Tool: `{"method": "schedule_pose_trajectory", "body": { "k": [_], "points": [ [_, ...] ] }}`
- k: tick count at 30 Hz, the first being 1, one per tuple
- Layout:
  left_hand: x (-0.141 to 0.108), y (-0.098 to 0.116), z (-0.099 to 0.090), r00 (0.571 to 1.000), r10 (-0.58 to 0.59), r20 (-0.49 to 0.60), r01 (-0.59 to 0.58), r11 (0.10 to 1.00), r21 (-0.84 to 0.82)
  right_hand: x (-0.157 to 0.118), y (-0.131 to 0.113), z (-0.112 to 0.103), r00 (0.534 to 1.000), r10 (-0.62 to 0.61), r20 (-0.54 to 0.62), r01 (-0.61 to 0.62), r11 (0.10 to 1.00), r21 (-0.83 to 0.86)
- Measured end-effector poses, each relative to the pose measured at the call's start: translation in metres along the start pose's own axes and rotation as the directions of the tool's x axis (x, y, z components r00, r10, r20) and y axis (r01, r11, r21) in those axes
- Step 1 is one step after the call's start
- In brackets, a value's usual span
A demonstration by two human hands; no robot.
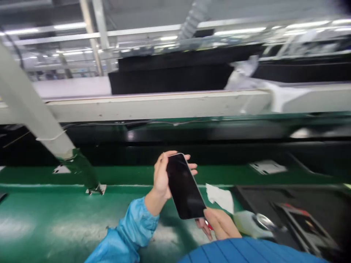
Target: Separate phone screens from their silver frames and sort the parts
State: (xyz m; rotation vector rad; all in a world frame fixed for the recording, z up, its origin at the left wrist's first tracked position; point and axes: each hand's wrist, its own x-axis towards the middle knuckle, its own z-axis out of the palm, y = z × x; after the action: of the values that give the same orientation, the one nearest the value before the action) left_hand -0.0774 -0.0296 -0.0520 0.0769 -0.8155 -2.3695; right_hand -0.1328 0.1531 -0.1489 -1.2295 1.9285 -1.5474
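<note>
A black-screened phone with a light rim is held tilted above the green bench, its screen toward me. My left hand wraps round its upper left side, with fingertips showing past the right edge. At the lower right corner, my right hand pinches the phone between thumb and fingers. Something small and red shows by the right fingers, too small to make out.
To the right lie a white cloth, a bottle with a metal top and a dark tray holding a framed device. A slanted white post stands at left. A pale beam crosses behind.
</note>
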Motion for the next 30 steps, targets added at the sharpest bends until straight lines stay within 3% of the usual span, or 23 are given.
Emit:
{"method": "schedule_pose_trajectory", "body": {
  "k": [4,11,16,18,22,25,27,29,30],
  "points": [
    [-0.007,0.001,0.005,0.997,0.064,-0.039,-0.062,0.997,0.055,0.005,-0.007,0.006,0.998,0.045,-0.052,-0.035,0.983,0.179],
    [-0.002,-0.001,0.003,0.980,0.178,-0.083,-0.167,0.978,0.122,0.025,-0.022,0.024,0.994,0.068,0.081,-0.089,0.952,0.293],
    [0.004,-0.006,0.004,0.936,0.317,-0.152,-0.290,0.940,0.179,0.030,-0.028,0.033,0.979,0.040,0.198,-0.118,0.910,0.399],
    [0.006,-0.010,0.005,0.924,0.340,-0.176,-0.304,0.931,0.204,0.033,-0.032,0.033,0.973,0.018,0.229,-0.124,0.880,0.458],
    [0.007,-0.017,0.007,0.920,0.320,-0.227,-0.266,0.934,0.239,0.033,-0.035,0.029,0.986,0.036,0.164,-0.112,0.869,0.482],
    [0.011,-0.023,0.009,0.920,0.262,-0.291,-0.179,0.942,0.284,0.018,-0.030,0.012,0.973,0.029,0.231,-0.134,0.880,0.456],
    [0.023,-0.031,0.014,0.917,0.236,-0.323,-0.130,0.939,0.317,-0.002,-0.026,-0.015,0.962,0.027,0.272,-0.147,0.891,0.430],
    [0.044,-0.049,0.025,0.921,0.176,-0.347,-0.054,0.941,0.335,-0.029,-0.020,-0.056,0.981,0.053,0.189,-0.123,0.916,0.382],
    [0.058,-0.062,0.032,0.925,0.129,-0.358,-0.001,0.941,0.337,-0.042,-0.016,-0.080,0.995,0.080,0.059,-0.096,0.939,0.330]
  ]
}}
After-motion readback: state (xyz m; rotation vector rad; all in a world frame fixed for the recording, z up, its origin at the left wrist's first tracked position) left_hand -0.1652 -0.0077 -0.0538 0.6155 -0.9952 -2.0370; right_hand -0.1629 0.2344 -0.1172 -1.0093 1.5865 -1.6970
